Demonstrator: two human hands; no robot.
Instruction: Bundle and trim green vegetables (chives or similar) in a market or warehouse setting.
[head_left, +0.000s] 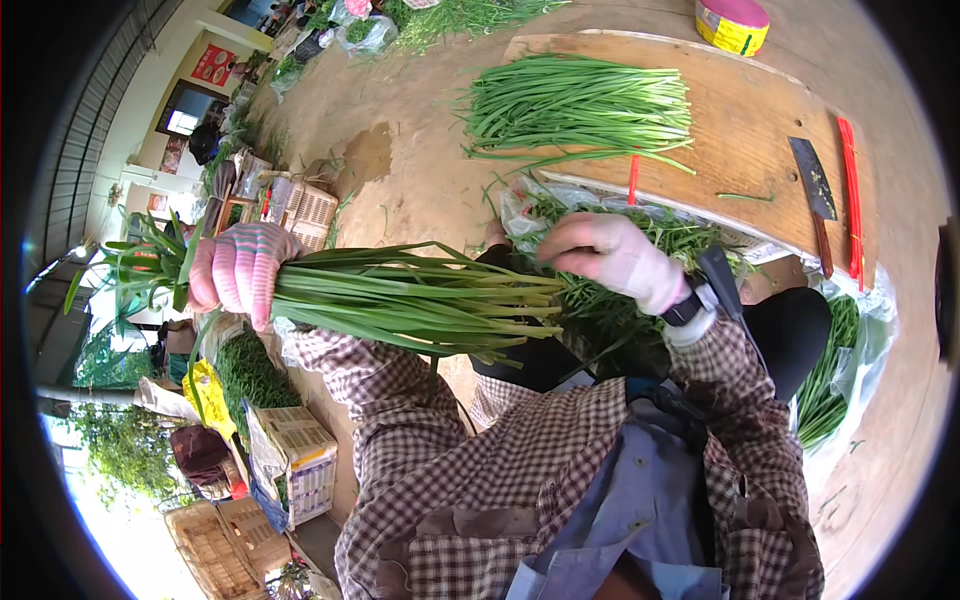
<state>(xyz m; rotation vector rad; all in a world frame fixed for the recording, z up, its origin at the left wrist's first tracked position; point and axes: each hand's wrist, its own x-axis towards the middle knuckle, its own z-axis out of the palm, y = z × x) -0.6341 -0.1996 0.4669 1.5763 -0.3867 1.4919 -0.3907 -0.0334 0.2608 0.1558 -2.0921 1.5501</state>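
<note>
My left hand (245,270), in a pink-and-grey striped glove, is wrapped round a bunch of garlic chives (400,300) held level above my lap. Their leafy tips stick out left of the fist, and the paler, yellowish ends point right. Just right of those ends is my right hand (615,258), in a pale glove with a dark band at the wrist. Its fingers are curled and pressed together; whether anything thin is between them is hidden. Loose green trimmings (620,310) lie in clear plastic below it.
On the wooden board (745,130) ahead lie a pile of chives (580,105), a knife (815,190) and red strips (852,200). A round yellow-and-pink tub (733,25) stands beyond. More chives in plastic (830,370) are at right; crates (290,450) stand at left.
</note>
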